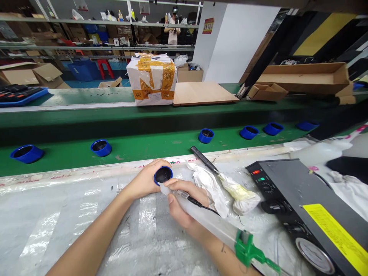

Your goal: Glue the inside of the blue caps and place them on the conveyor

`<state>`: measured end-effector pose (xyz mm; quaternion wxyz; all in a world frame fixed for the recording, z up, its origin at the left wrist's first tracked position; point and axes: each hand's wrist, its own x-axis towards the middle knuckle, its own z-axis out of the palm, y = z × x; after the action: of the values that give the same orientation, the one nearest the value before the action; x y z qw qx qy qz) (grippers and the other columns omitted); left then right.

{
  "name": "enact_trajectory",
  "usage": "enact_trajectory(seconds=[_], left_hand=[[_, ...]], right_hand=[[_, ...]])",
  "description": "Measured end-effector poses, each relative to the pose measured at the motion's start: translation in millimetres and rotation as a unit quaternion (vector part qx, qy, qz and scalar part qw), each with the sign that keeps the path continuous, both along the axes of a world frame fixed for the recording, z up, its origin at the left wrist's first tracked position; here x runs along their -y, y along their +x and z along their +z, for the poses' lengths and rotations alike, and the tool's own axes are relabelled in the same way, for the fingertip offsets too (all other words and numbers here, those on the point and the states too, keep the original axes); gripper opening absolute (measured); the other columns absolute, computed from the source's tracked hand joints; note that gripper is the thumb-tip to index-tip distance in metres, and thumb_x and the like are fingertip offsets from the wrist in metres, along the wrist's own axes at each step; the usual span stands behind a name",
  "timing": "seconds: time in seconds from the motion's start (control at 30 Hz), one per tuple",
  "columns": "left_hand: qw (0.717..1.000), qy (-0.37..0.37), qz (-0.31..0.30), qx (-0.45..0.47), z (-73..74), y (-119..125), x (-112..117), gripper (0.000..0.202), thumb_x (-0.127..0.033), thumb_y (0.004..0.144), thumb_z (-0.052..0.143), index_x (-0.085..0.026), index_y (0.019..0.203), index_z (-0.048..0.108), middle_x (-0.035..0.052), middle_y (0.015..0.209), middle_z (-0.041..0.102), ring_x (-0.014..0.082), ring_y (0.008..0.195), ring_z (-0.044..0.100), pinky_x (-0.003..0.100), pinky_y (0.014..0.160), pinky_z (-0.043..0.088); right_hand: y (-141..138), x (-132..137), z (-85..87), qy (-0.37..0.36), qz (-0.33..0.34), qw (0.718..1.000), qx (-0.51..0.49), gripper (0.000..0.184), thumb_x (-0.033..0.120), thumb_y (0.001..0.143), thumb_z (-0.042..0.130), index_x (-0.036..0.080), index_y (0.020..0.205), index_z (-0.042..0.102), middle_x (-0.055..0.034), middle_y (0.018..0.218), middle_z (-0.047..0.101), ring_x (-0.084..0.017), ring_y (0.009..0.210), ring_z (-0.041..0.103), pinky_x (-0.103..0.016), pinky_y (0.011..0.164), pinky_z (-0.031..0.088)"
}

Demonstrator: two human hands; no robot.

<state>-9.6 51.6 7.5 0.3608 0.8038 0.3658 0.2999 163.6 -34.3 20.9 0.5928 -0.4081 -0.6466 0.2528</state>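
Blue cup [163,175] is held by the left grip [145,178]. By the right grip [185,219] a syringe [213,223] is held, long axis aimed forward-left at the cup.

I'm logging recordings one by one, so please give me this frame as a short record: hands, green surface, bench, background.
Left hand: the left hand holds a blue cup, dark inside
Right hand: the right hand grips a syringe with a green fitting
Syringe tip: at the held cup's near rim; contact unclear
Green surface: six other blue cups spread along the green surface
Bench, right side: white cloth, black-handled tool, grey control box with red and green lights
Background: taped white carton
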Motion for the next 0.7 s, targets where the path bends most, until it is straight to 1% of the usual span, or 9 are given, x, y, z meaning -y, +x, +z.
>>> enact_trajectory(seconds=[0.07, 0.17, 0.27, 0.33, 0.4, 0.53, 0.6, 0.7], left_hand=[[1.000, 0.002, 0.000, -0.001, -0.7, 0, 0, 0.041, -0.022, 0.077, 0.079, -0.024, 0.114, 0.061, 0.0057, 0.120, 0.068, 0.0249, 0.112, 0.066, 0.039, 0.099, 0.053], [1.000, 0.003, 0.002, -0.003, -2.5, -1, -1, 0.043, -0.019, 0.075, 0.078, -0.024, 0.113, 0.061, 0.0059, 0.121, 0.069, 0.0252, 0.112, 0.066, 0.039, 0.098, 0.053], [1.000, 0.006, 0.001, -0.006, -4.5, -1, -1, 0.043, -0.018, 0.073, 0.077, -0.024, 0.114, 0.062, 0.0059, 0.121, 0.069, 0.0256, 0.112, 0.067, 0.038, 0.098, 0.053], [1.000, 0.003, 0.000, -0.003, -5.1, -1, -1, 0.043, -0.018, 0.074, 0.076, -0.024, 0.114, 0.062, 0.0060, 0.122, 0.069, 0.0257, 0.113, 0.067, 0.037, 0.097, 0.053], [1.000, -0.005, -0.001, 0.003, -4.5, -2, -1, 0.044, -0.017, 0.074, 0.076, -0.024, 0.115, 0.062, 0.0061, 0.122, 0.069, 0.0261, 0.114, 0.067, 0.037, 0.097, 0.053], [1.000, -0.016, -0.004, 0.010, -0.6, -1, 0, 0.045, -0.017, 0.072, 0.078, -0.023, 0.114, 0.062, 0.0062, 0.122, 0.068, 0.0268, 0.115, 0.066, 0.037, 0.098, 0.053], [1.000, -0.016, -0.003, 0.011, 1.2, 0, 0, 0.044, -0.018, 0.072, 0.078, -0.023, 0.114, 0.063, 0.0063, 0.122, 0.069, 0.0266, 0.115, 0.066, 0.037, 0.098, 0.053], [1.000, -0.016, 0.000, 0.006, 2.2, 1, 0, 0.043, -0.018, 0.073, 0.078, -0.023, 0.114, 0.063, 0.0063, 0.120, 0.069, 0.0260, 0.113, 0.067, 0.036, 0.097, 0.053]], right_hand=[[-1, -1, -1.7, -0.002, -0.003, 1.000, -0.004, 0.017, 0.018, 0.086, 0.066, 0.027, 0.100, 0.068, -0.0014, 0.101, 0.083, -0.019, 0.079, 0.079, -0.024, 0.060, 0.061], [-2, -3, -1.5, 0.004, 0.001, 1.000, -0.019, 0.017, 0.018, 0.086, 0.066, 0.026, 0.101, 0.067, -0.0015, 0.102, 0.082, -0.015, 0.067, 0.075, -0.024, 0.057, 0.059], [-2, -5, 2.6, 0.013, 0.010, 0.999, -0.030, 0.016, 0.017, 0.087, 0.065, 0.026, 0.100, 0.066, -0.0018, 0.101, 0.082, -0.014, 0.065, 0.074, -0.024, 0.060, 0.061], [-2, -5, 6.0, 0.010, 0.019, 0.999, -0.027, 0.016, 0.016, 0.087, 0.066, 0.026, 0.100, 0.066, -0.0021, 0.101, 0.082, -0.015, 0.068, 0.076, -0.025, 0.065, 0.063], [-1, -6, 7.1, 0.013, 0.021, 0.999, -0.029, 0.016, 0.015, 0.087, 0.067, 0.025, 0.100, 0.067, -0.0020, 0.101, 0.082, -0.015, 0.071, 0.077, -0.024, 0.067, 0.063], [-1, -8, 1.6, 0.022, 0.008, 0.999, -0.047, 0.019, 0.015, 0.088, 0.067, 0.027, 0.104, 0.067, -0.0014, 0.106, 0.081, -0.017, 0.085, 0.079, -0.025, 0.070, 0.063], [-1, -10, -1.1, 0.023, 0.006, 0.999, -0.047, 0.020, 0.016, 0.089, 0.067, 0.027, 0.106, 0.067, -0.0019, 0.107, 0.081, -0.019, 0.090, 0.080, -0.028, 0.075, 0.064], [-1, -11, -0.8, 0.022, 0.005, 0.998, -0.054, 0.020, 0.015, 0.090, 0.067, 0.028, 0.106, 0.067, -0.0023, 0.109, 0.081, -0.020, 0.097, 0.080, -0.031, 0.083, 0.065]])
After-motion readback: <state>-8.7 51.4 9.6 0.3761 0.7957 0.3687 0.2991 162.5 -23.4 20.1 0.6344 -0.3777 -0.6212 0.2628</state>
